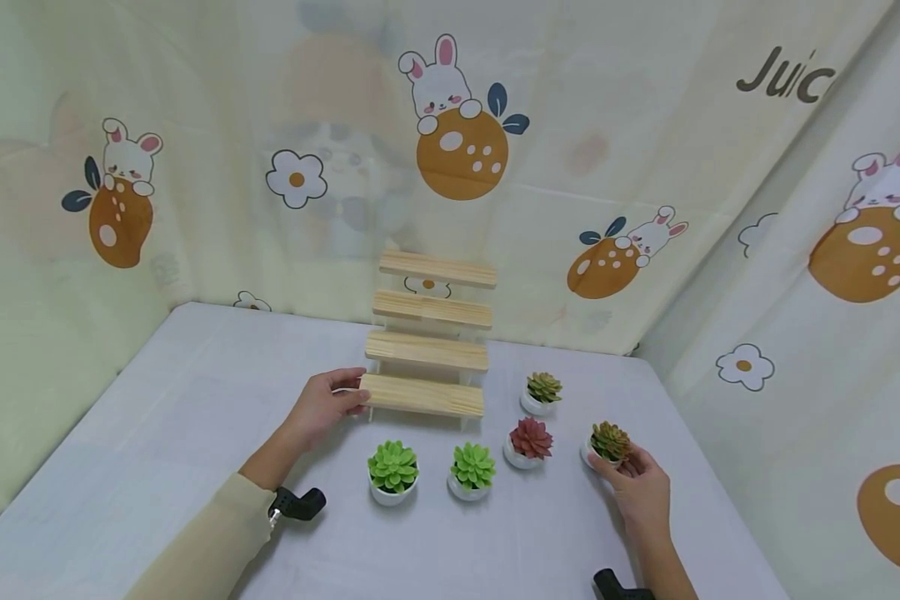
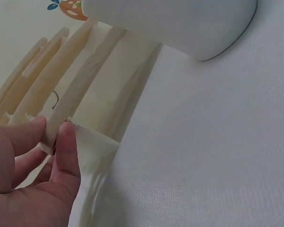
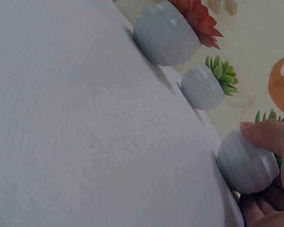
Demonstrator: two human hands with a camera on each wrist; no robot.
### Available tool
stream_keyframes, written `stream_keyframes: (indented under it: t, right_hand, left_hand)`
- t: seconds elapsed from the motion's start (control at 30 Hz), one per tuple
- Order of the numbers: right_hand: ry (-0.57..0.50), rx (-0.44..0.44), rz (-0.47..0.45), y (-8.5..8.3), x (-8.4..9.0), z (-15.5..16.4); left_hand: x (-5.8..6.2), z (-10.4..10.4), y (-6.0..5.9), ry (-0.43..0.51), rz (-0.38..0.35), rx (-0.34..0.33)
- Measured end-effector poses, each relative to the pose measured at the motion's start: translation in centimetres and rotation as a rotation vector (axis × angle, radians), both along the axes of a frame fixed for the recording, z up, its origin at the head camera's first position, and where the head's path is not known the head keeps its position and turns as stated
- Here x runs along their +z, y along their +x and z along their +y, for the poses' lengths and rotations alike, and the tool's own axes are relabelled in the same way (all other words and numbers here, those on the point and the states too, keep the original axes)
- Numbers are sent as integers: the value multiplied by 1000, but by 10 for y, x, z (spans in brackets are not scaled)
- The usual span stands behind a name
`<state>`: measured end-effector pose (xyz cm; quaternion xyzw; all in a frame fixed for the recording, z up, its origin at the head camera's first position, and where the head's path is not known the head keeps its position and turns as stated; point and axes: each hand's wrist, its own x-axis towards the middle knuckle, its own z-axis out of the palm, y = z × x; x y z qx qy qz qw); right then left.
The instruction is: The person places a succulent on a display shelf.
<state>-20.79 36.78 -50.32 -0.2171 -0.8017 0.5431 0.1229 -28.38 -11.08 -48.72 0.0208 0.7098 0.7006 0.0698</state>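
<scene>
A small wooden tiered shelf (image 1: 427, 352) stands near the back of the table, with several pale planks stepping upward. My left hand (image 1: 328, 402) pinches the left end of its lowest plank (image 1: 422, 397); the left wrist view shows thumb and fingers around the plank end (image 2: 61, 118). At the right, my right hand (image 1: 640, 483) grips a white-potted succulent with brownish-green leaves (image 1: 610, 440). In the right wrist view, the thumb lies on the rim of that white pot (image 3: 246, 163), and fingers are at its far side.
Two bright green succulents (image 1: 393, 467) in white pots stand in front of the shelf. A red succulent (image 1: 531, 439) and a yellowish-green succulent (image 1: 543, 388) stand to its right. A printed curtain (image 1: 217, 208) hangs behind the white table (image 1: 195, 375).
</scene>
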Motion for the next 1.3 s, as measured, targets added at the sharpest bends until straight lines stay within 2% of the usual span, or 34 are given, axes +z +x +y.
stream_keyframes:
  t: [0.53,0.8,1.0,1.3]
  right_hand:
    - [67,-15,-44,0,-1,0]
    - [46,-27,-53,-1,2,-2]
    - [40,-3,-46,-2,8,-5]
    - [37,39,-11,-7,23,-16]
  left_hand:
    - [5,0,4,-40,-13,-2]
    - [3,1,2,-35,-34,6]
    - [0,1,0,-12,-38,12]
    - [2,1,1,-26,-39,13]
